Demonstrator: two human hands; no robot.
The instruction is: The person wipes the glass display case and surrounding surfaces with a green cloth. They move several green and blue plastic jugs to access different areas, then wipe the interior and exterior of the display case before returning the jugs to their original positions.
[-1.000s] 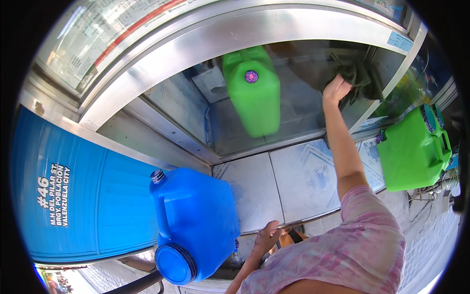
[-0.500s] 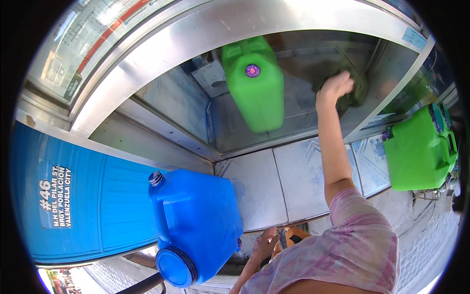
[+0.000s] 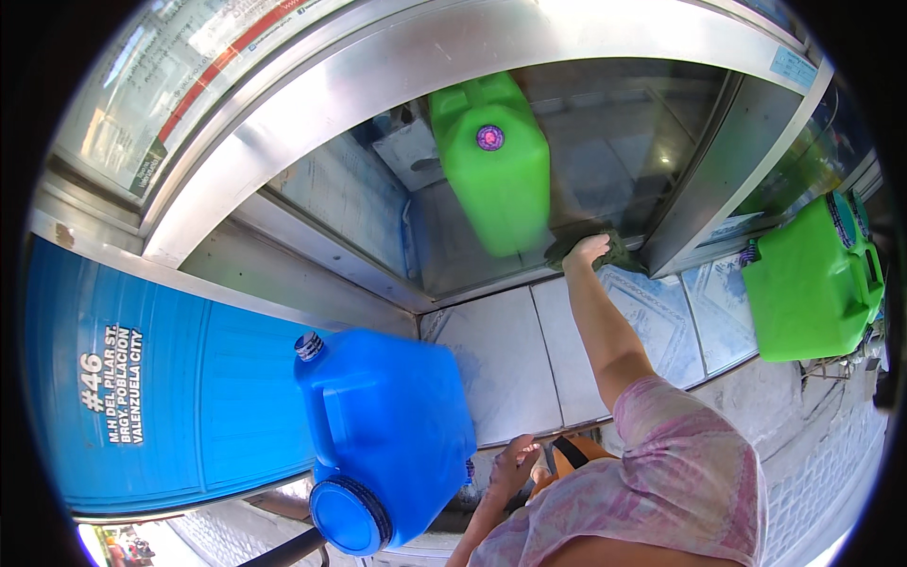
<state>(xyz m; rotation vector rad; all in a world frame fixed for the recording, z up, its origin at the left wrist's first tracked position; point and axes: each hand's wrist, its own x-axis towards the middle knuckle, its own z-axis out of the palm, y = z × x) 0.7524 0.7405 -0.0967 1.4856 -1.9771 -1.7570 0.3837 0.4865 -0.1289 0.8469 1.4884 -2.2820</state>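
Here, my right hand covers a dark cloth at the tiled ledge's back edge, finger grip unclear. My empty left hand hangs, fingers apart. Snagging could free the cloth.

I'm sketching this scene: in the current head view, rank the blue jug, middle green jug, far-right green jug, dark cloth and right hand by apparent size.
1. Blue jug
2. Middle green jug and far-right green jug: too alike to rank
3. Dark cloth, partly covered
4. Right hand
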